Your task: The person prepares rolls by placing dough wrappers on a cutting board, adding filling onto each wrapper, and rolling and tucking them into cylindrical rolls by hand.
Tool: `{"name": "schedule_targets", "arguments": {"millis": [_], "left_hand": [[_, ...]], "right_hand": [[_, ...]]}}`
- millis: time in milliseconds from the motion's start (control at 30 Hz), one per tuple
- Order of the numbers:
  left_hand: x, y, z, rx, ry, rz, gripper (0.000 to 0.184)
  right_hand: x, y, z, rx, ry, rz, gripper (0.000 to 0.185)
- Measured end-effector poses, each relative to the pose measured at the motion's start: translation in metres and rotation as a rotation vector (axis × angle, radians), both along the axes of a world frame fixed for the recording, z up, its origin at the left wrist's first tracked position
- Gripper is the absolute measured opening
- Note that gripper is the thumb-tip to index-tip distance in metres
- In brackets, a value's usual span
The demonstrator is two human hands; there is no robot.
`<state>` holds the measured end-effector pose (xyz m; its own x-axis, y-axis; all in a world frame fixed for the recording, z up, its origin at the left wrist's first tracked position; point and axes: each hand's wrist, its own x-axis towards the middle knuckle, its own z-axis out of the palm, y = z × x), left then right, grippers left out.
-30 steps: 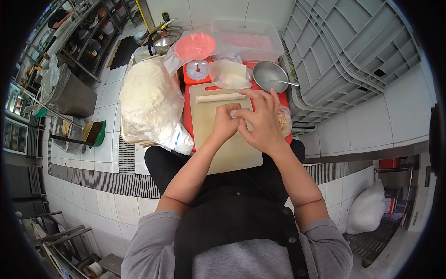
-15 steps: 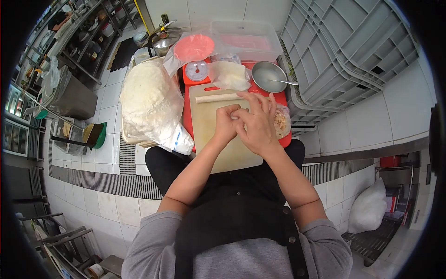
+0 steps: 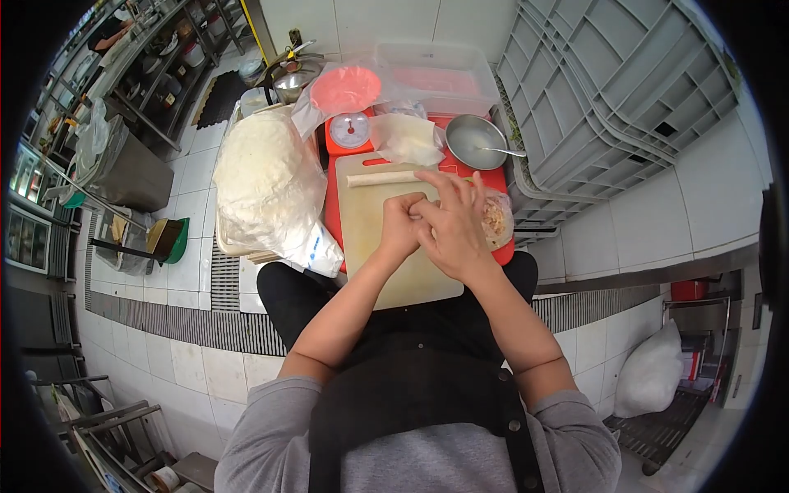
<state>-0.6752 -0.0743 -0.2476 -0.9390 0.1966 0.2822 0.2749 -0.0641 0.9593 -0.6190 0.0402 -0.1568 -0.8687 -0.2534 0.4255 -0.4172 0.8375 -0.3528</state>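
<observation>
My left hand (image 3: 402, 222) is closed above the cutting board (image 3: 374, 271), fingers curled in. Against it, my right hand (image 3: 456, 234) pinches with thumb and forefinger while its other fingers stick out. Whatever lies between the two hands is hidden or too small to make out. Across the top of the board lies a pale, stick-like cylinder (image 3: 380, 178), its right part behind my right fingers. Just beyond it sits a plastic-wrapped stack of pale sheets (image 3: 408, 140). A clear bag with a crumbly, light-brown filling (image 3: 496, 218) rests right of my right hand.
A big plastic bag of whitish dough-like mass (image 3: 267, 177) stands left of the board. Behind are a dial scale (image 3: 349, 130), a pink bowl (image 3: 345, 89) and a clear bin (image 3: 440, 74). A metal bowl with a spoon (image 3: 472, 135) sits near stacked grey crates (image 3: 608, 99).
The fingers of both hands have shifted slightly, and they stay pressed together at the same spot over the board. The other things lie where they were.
</observation>
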Motion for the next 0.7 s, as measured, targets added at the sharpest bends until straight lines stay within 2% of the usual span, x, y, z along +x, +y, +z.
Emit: {"name": "schedule_targets", "arguments": {"millis": [67,100,133,200,233,300,367,500,533,567,600,667,700], "left_hand": [[-0.002,-0.002,-0.001,0.025,-0.074,-0.018,0.029],[-0.004,-0.003,0.001,0.025,-0.069,-0.016,0.029],[-0.003,-0.005,0.006,-0.038,-0.049,-0.003,0.028],[0.001,-0.009,0.021,-0.099,-0.032,0.014,0.027],[0.004,-0.013,0.037,-0.095,-0.012,-0.009,0.022],[0.010,-0.023,0.057,-0.094,0.009,-0.035,0.022],[0.015,-0.036,0.064,0.001,-0.039,-0.147,0.041],[0.013,-0.065,0.034,0.140,-0.022,-0.109,0.046],[0.010,-0.073,0.022,0.273,-0.145,0.032,0.048],[0.006,-0.079,0.010,0.405,-0.265,0.175,0.049],[0.003,-0.086,-0.001,0.404,-0.265,0.180,0.049],[-0.004,-0.098,-0.026,0.652,-0.542,0.444,0.040],[-0.008,-0.102,-0.045,0.655,-0.536,0.454,0.040]], "right_hand": [[0.000,0.005,0.000,-0.067,-0.010,0.018,0.018],[-0.003,0.010,0.000,-0.132,-0.015,0.038,0.026],[-0.009,0.018,-0.008,-0.133,-0.012,0.038,0.026],[-0.022,0.034,-0.043,-0.631,0.013,0.015,0.054],[-0.022,0.035,-0.058,-0.630,0.012,0.017,0.054],[-0.014,0.035,-0.084,-0.526,-0.507,0.012,0.072],[0.007,0.015,-0.097,-0.537,-0.507,0.076,0.074],[0.015,-0.010,-0.134,-0.611,-0.570,0.172,0.074],[0.014,-0.011,-0.148,-0.614,-0.575,0.173,0.074],[0.012,-0.013,-0.161,-0.754,-0.732,0.207,0.072],[0.010,-0.014,-0.171,-0.891,-0.889,0.243,0.069],[0.004,-0.007,-0.184,-0.886,-0.918,0.222,0.062],[0.000,-0.001,-0.189,-0.881,-0.945,0.194,0.056]]}}
